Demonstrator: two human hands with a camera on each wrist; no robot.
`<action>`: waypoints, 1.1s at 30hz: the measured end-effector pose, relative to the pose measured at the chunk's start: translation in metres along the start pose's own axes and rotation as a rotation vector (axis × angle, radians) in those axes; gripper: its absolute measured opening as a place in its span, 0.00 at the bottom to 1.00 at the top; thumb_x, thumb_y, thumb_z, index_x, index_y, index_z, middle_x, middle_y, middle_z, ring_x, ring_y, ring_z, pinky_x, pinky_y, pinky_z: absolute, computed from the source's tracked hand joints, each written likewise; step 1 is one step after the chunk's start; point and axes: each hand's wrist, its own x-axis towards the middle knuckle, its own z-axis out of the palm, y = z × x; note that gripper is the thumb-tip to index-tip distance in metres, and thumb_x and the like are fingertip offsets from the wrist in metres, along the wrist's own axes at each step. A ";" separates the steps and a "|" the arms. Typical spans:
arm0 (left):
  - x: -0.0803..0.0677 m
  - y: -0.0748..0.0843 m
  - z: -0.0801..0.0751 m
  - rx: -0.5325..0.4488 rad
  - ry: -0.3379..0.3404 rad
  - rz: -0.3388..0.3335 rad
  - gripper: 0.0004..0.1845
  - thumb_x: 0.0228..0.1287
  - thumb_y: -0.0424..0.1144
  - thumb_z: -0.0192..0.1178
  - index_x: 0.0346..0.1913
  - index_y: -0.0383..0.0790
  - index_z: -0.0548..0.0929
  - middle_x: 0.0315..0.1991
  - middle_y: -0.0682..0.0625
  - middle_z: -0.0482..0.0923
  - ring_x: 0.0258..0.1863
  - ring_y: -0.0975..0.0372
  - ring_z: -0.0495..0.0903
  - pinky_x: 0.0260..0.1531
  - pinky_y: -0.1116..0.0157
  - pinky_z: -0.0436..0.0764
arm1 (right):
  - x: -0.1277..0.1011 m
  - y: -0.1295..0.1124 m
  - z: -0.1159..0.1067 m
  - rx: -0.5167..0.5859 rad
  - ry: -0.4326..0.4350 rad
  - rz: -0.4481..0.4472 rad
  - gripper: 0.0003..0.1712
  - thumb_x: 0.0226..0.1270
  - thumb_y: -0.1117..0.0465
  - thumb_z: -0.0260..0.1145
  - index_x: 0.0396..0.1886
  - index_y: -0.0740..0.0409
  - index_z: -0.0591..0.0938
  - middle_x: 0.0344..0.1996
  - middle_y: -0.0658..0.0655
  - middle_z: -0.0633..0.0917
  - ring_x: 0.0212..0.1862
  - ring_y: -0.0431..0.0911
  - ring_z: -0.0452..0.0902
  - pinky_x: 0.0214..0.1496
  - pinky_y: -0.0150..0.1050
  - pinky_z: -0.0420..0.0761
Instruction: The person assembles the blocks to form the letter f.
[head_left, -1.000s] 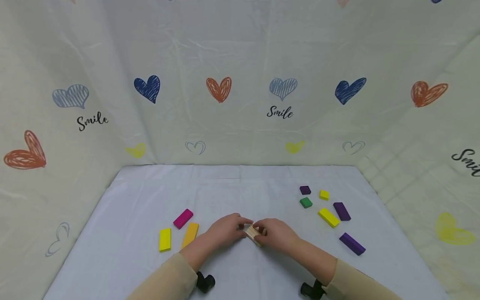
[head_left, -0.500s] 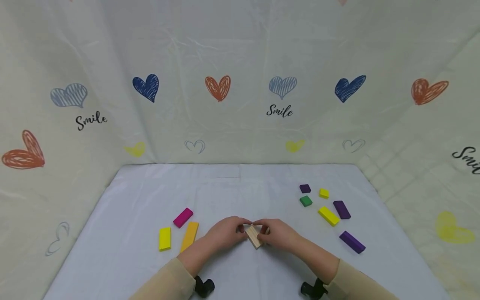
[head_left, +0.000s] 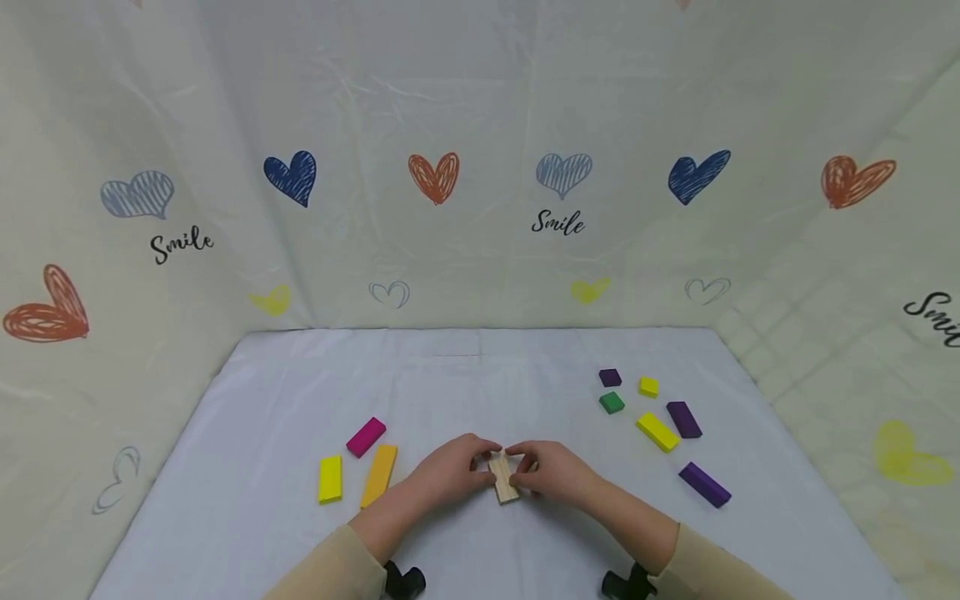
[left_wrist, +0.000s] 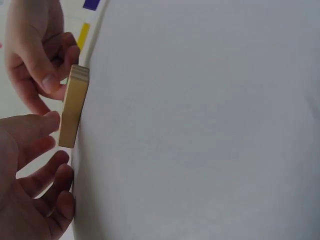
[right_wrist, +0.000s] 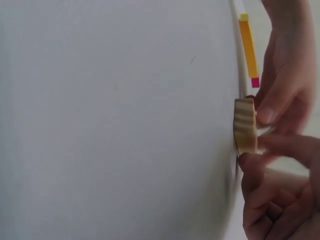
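Note:
A plain wooden block (head_left: 505, 477) lies flat on the white table cloth (head_left: 480, 375), near the front edge, its long side pointing away from me. My left hand (head_left: 471, 467) pinches it from the left and my right hand (head_left: 534, 468) from the right. In the left wrist view the wooden block (left_wrist: 74, 106) shows edge-on, with the left hand (left_wrist: 35, 165) below it and the right hand (left_wrist: 42, 60) at its far end. In the right wrist view the block's striped end (right_wrist: 245, 125) sits between the right hand (right_wrist: 277, 170) and the left hand (right_wrist: 282, 80).
Left of the hands lie a pink block (head_left: 366, 437), an orange block (head_left: 379, 475) and a yellow block (head_left: 329, 478). To the right are a green block (head_left: 612, 403), two yellow blocks (head_left: 657, 432) and three purple blocks (head_left: 704, 486). Heart-printed cloth walls surround the table.
The wooden block has turned between my fingers from a slanted lie to pointing nearly straight away. Both hands stayed at it, shifting only slightly.

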 end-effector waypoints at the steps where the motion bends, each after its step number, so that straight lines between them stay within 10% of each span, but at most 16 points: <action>1: -0.001 -0.001 0.001 0.014 0.008 0.000 0.22 0.63 0.44 0.68 0.61 0.50 0.81 0.45 0.59 0.78 0.39 0.68 0.73 0.44 0.66 0.77 | 0.000 0.000 -0.001 -0.019 -0.002 -0.017 0.25 0.63 0.58 0.72 0.60 0.57 0.81 0.29 0.46 0.81 0.26 0.41 0.75 0.27 0.36 0.75; 11: -0.021 0.002 0.004 0.129 0.013 -0.064 0.32 0.58 0.54 0.71 0.65 0.51 0.78 0.52 0.53 0.76 0.50 0.61 0.76 0.54 0.58 0.78 | -0.002 0.007 -0.016 -0.218 -0.073 -0.139 0.35 0.56 0.45 0.76 0.65 0.42 0.79 0.38 0.43 0.79 0.35 0.41 0.71 0.34 0.33 0.75; 33: -0.021 0.008 0.010 0.140 0.007 -0.043 0.35 0.55 0.56 0.72 0.67 0.54 0.77 0.46 0.53 0.74 0.39 0.64 0.72 0.40 0.66 0.78 | 0.005 0.017 -0.010 -0.391 -0.041 -0.174 0.39 0.48 0.35 0.77 0.62 0.38 0.82 0.35 0.42 0.75 0.33 0.38 0.67 0.33 0.33 0.70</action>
